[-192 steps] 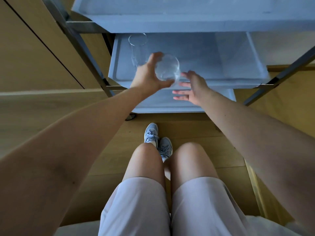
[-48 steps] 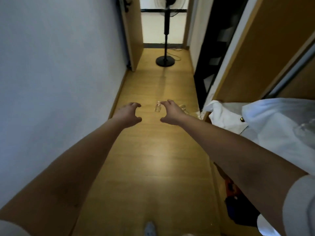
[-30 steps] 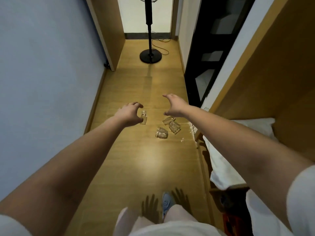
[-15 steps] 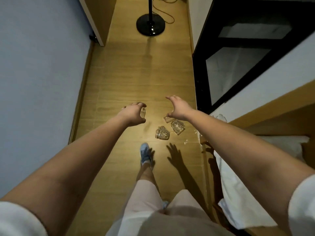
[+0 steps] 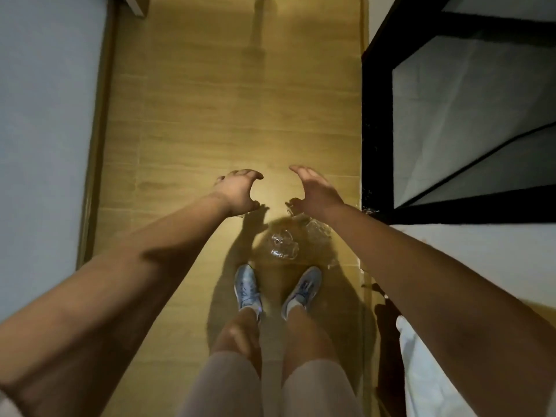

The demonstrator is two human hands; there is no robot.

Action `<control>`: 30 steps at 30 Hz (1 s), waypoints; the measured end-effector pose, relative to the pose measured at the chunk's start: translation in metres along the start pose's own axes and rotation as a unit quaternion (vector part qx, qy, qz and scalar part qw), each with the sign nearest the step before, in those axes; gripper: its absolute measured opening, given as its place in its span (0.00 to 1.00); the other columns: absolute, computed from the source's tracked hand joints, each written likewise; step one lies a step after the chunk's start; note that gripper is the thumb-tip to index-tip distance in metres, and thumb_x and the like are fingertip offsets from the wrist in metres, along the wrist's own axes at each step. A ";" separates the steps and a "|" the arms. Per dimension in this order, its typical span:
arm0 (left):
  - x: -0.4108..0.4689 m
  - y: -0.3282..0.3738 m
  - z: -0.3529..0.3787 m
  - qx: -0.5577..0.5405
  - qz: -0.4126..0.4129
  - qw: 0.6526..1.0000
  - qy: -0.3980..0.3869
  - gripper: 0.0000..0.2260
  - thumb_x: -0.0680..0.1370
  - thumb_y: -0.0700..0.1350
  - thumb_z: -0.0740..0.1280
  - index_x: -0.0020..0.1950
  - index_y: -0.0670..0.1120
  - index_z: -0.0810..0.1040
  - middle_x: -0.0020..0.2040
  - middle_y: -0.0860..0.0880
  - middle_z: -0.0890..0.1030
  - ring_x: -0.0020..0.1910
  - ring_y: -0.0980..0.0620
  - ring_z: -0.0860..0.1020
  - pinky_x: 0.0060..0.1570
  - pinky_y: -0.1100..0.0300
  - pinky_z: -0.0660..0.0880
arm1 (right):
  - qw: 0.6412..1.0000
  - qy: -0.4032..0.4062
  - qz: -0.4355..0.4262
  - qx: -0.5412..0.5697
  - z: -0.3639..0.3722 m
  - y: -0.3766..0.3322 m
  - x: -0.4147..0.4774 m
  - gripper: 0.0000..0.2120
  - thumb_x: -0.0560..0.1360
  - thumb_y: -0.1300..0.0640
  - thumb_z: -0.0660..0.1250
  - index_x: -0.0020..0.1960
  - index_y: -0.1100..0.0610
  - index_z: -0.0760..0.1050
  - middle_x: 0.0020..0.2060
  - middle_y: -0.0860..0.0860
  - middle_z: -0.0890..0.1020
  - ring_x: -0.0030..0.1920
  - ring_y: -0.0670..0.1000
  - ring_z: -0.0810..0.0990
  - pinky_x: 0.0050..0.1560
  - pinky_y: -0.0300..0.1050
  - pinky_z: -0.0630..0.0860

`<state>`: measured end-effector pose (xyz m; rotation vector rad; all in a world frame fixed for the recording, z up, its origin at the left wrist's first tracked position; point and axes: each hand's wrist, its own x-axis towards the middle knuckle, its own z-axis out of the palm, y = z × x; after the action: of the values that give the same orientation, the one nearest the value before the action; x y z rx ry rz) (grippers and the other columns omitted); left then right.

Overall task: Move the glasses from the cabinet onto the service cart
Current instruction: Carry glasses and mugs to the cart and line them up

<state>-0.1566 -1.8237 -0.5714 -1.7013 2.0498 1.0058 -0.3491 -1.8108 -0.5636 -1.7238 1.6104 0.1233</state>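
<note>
Clear glasses lie on the wooden floor just ahead of my shoes. One glass lies on its side, a second lies to its right, and a third peeks out under my right hand. My left hand hovers above the floor left of them, fingers loosely curved, holding nothing. My right hand hovers over the glasses with its fingers spread and empty. Neither hand touches a glass. The service cart is out of view.
A black-framed cabinet with pale shelves stands open on the right. A grey wall closes the corridor on the left. White cloth lies at lower right. My shoes stand just short of the glasses.
I have turned from the cart and walked down the corridor. The glasses on the floor are now right at my feet, and my view has tipped further down. Both hands stay empty.
</note>
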 end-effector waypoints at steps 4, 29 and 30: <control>0.064 -0.034 0.071 -0.049 -0.021 0.998 0.014 0.32 0.72 0.48 0.72 0.73 0.51 0.64 0.73 0.49 0.67 0.72 0.49 0.64 0.68 0.49 0.64 | 1.000 -0.028 -0.011 -0.003 0.061 0.053 0.068 0.36 0.73 0.58 0.69 0.76 0.51 0.55 0.74 0.51 0.61 0.74 0.53 0.58 0.69 0.54 0.64; 0.281 -0.209 0.361 -0.147 -0.137 0.975 0.092 0.45 0.68 0.44 0.77 0.76 0.61 0.53 0.78 0.49 0.37 0.76 0.38 0.48 0.73 0.41 0.57 | 0.983 0.079 0.070 -0.151 0.360 0.276 0.269 0.26 0.73 0.51 0.66 0.70 0.52 0.68 0.75 0.51 0.60 0.77 0.53 0.46 0.72 0.65 0.41; 0.283 -0.206 0.363 -0.156 -0.131 0.975 0.095 0.46 0.66 0.47 0.78 0.76 0.60 0.54 0.78 0.48 0.37 0.76 0.38 0.49 0.73 0.43 0.57 | 0.983 0.092 0.075 -0.142 0.362 0.273 0.270 0.24 0.74 0.50 0.65 0.68 0.52 0.70 0.75 0.51 0.62 0.77 0.53 0.47 0.72 0.65 0.40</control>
<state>-0.1097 -1.8013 -1.0729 -2.2364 1.7774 1.1614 -0.3875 -1.8003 -1.0904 -1.8696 1.9356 0.2881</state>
